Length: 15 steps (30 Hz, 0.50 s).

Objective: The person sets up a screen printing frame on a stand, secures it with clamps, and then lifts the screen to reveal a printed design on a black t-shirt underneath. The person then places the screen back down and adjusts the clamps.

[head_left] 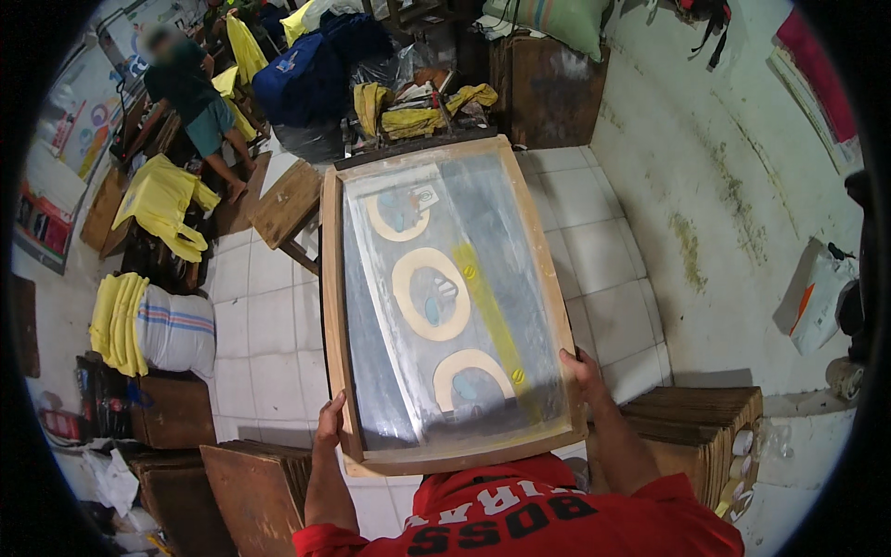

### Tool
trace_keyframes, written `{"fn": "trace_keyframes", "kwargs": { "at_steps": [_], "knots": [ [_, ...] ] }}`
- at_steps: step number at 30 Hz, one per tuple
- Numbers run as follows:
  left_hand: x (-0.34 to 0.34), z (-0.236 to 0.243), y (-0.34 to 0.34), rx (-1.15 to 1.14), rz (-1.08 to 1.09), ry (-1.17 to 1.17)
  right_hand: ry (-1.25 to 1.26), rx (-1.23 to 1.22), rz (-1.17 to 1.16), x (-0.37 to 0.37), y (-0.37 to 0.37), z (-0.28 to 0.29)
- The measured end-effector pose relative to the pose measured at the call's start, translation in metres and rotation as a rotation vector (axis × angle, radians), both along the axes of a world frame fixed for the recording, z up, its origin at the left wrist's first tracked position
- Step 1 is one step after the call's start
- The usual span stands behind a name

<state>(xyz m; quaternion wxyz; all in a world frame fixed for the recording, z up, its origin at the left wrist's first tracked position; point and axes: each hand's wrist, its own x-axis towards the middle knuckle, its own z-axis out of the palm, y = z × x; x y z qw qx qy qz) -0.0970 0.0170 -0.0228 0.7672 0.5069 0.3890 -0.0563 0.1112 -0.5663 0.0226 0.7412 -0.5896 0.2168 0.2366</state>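
A large wooden-framed printing screen [541,241] is held up before me, tilted, its long sides running away from my body. Its grey mesh carries several pale ring shapes [404,288] and a yellow stripe [489,311]. My left hand [331,420] grips the frame's left side near the lower corner. On the opposite side, my right hand [582,371] is closed round the right edge, a bit higher up. The fingers of both hands are partly hidden behind the frame. A dark strip [418,147] runs along the frame's far end.
Brown boards stand stacked at lower left [251,483] and lower right [691,418]. A wooden bench [286,200] is left of the frame. Yellow cloth and bags [153,209] lie along the left. Another person [190,88] stands at far left. A stained wall [705,186] bounds the right.
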Motion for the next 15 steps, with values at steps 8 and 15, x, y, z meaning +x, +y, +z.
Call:
{"fn": "trace_keyframes", "kwargs": {
  "at_steps": [8,15],
  "knots": [
    [-0.015,-0.013,-0.012,-0.036,0.047,0.014,-0.013,-0.011,0.033,0.006,-0.012,-0.002],
    [-0.011,0.0,-0.008,-0.03,0.032,-0.001,-0.025,-0.084,0.038,0.0,-0.012,-0.02]
  ]
}}
